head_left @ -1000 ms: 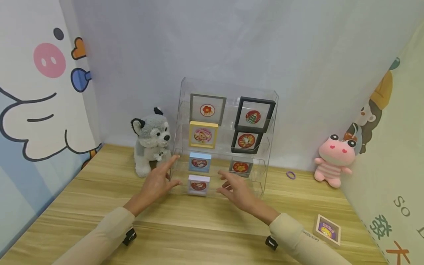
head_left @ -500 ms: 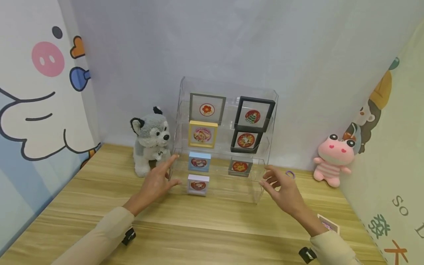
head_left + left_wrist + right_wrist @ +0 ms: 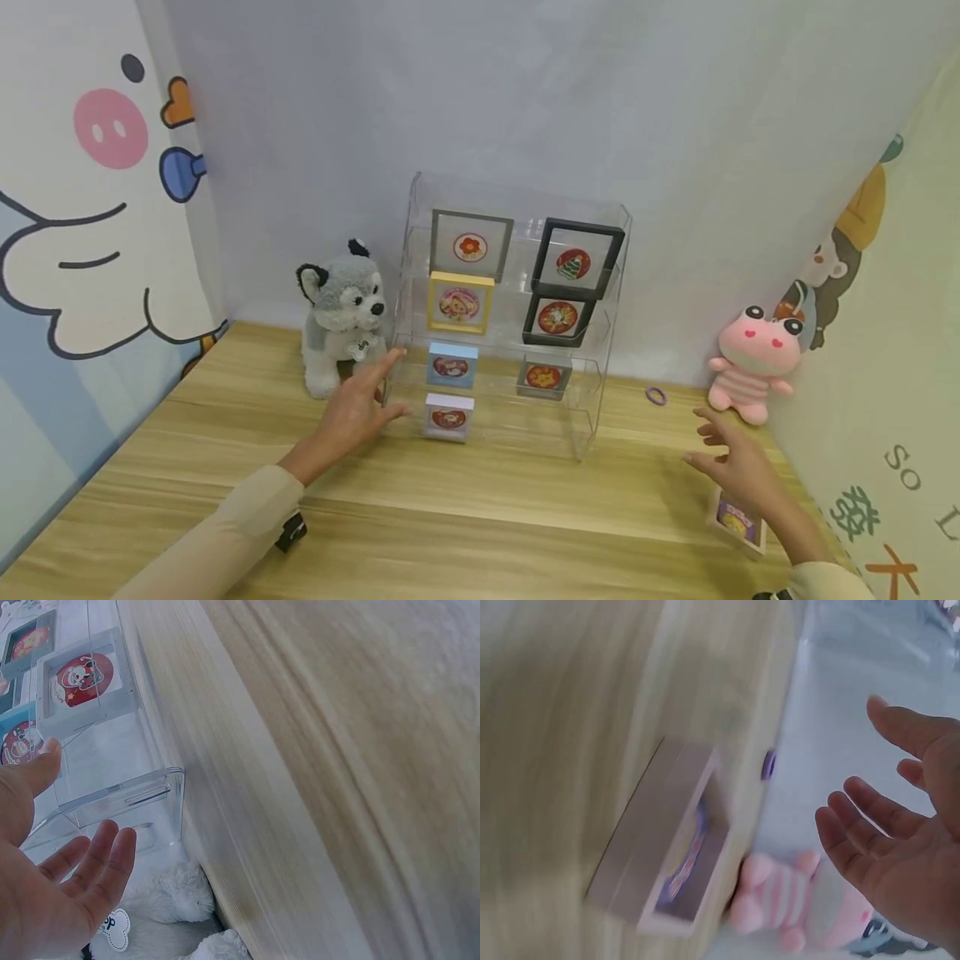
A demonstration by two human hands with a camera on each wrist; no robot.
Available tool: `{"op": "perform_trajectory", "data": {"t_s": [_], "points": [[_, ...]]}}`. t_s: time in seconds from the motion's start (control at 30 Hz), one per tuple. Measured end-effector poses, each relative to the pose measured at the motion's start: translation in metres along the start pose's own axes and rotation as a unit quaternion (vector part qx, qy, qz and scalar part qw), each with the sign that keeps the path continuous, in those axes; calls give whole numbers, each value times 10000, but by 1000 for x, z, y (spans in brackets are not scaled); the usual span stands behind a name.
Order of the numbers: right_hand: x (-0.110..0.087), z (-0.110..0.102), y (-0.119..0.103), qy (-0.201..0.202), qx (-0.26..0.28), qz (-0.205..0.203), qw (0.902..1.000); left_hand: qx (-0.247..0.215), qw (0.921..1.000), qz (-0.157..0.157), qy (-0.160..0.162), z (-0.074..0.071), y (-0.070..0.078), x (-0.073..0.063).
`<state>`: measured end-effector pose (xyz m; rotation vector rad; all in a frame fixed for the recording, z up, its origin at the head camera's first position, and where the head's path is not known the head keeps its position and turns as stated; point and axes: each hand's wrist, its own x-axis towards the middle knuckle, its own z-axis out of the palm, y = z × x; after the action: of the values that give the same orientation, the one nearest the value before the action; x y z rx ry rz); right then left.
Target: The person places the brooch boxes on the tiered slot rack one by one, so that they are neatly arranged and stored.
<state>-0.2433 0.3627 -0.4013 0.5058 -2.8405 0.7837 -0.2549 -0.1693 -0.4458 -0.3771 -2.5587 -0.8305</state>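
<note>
A clear tiered display rack (image 3: 517, 429) holds several small picture frames, among them a yellow one (image 3: 460, 304), a blue one (image 3: 452, 367) and a whitish one (image 3: 448, 418) low on the left. Beside the rack's lower left side is my left hand (image 3: 348, 417), thumb and fingers spread around that side; whether it touches is unclear. The left wrist view shows the rack's corner (image 3: 127, 787) near the fingertips. At the right, my right hand (image 3: 738, 471) hovers with nothing in it, partly covering a pale wooden frame (image 3: 738, 523) with a purple-and-yellow picture, which lies on the table.
A grey plush husky (image 3: 341, 325) sits left of the rack, close to my left hand. A pink plush toy (image 3: 753, 367) leans at the right wall. Between it and the rack lies a purple ring (image 3: 657, 396). A pale curtain (image 3: 480, 92) hangs behind.
My right hand has moved from in front of the rack's lower tiers, past its right side, to the pale wooden frame at the right. My left hand has stayed at the rack.
</note>
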Motion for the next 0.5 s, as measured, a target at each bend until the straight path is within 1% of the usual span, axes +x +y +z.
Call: {"op": "perform_trajectory", "data": {"t_s": [0.13,0.2,0.27,0.4,0.5], "points": [[-13,-9,23,-365,-290,242,9986,-4,10000,41,-37,0,0,0],[-18,-14,32,-680,-433,360,9961,-7,10000,52,-17,0,0,0],[-21,-18,40,-1046,-508,382,9925,-8,10000,39,3,0,0,0],[-27,-25,53,-1863,-304,567,9804,7,10000,1,-19,-1,0,0],[-29,-29,59,-2282,-162,776,9704,-1,10000,-4,-53,-1,0,0]]}}
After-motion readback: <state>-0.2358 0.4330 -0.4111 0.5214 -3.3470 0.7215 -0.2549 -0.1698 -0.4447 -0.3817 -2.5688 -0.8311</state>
